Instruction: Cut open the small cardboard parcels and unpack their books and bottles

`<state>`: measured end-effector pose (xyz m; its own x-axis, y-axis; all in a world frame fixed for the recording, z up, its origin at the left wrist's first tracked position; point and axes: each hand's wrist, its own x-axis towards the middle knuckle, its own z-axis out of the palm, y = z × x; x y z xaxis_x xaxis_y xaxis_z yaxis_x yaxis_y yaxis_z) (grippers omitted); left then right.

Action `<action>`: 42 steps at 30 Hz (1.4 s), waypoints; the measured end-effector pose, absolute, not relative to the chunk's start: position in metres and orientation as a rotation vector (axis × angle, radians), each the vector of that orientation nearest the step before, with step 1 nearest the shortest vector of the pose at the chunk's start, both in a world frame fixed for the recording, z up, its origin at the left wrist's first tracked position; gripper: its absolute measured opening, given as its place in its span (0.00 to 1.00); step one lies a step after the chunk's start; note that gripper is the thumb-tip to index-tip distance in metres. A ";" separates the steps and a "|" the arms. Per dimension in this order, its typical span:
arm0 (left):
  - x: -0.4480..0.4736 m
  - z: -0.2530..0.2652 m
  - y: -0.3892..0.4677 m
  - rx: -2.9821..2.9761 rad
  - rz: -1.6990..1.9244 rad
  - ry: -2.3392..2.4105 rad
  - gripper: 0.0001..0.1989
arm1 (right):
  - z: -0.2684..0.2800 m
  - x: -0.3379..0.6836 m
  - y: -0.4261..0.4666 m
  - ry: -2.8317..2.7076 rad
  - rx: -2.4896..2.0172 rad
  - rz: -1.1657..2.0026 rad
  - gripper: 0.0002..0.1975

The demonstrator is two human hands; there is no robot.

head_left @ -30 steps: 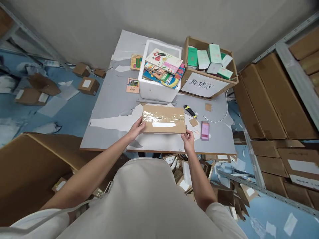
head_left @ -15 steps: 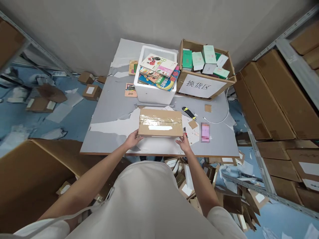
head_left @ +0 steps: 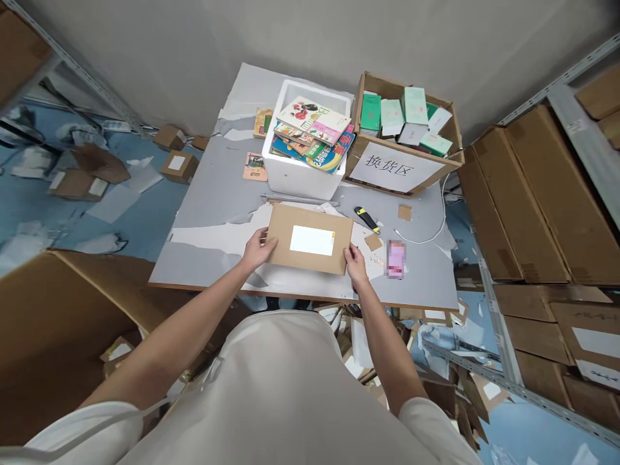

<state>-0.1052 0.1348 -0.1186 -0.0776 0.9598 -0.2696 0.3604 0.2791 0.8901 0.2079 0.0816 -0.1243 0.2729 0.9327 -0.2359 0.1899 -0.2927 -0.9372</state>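
Observation:
A brown cardboard box (head_left: 310, 215) is between my two hands over the front half of the table, its face with a white label turned up toward me. My left hand (head_left: 258, 248) grips the box's left edge, thumb on the labelled face. On the opposite edge my right hand (head_left: 356, 263) holds it the same way, near the lower right corner. The fingers behind the box are hidden. Right of the box lie a black and yellow utility knife (head_left: 367, 219), a small cardboard square (head_left: 373, 242) and a blurred pink phone-like rectangle (head_left: 396, 259).
Behind the box stand a white foam bin (head_left: 303, 184) heaped with books and a carton (head_left: 356, 169) of green-and-white boxes. A white cable (head_left: 431, 239) curls at the right. Large cartons (head_left: 542, 194) fill the right shelf; a big open carton (head_left: 92, 290) stands left.
The box has been tipped so its labelled side faces up; the taped side seen before is now out of sight. Both hands have shifted slightly up along its edges.

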 end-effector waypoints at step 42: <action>-0.108 -0.080 0.158 1.620 0.580 1.921 0.28 | -0.095 0.212 0.113 -1.348 -2.002 0.897 0.29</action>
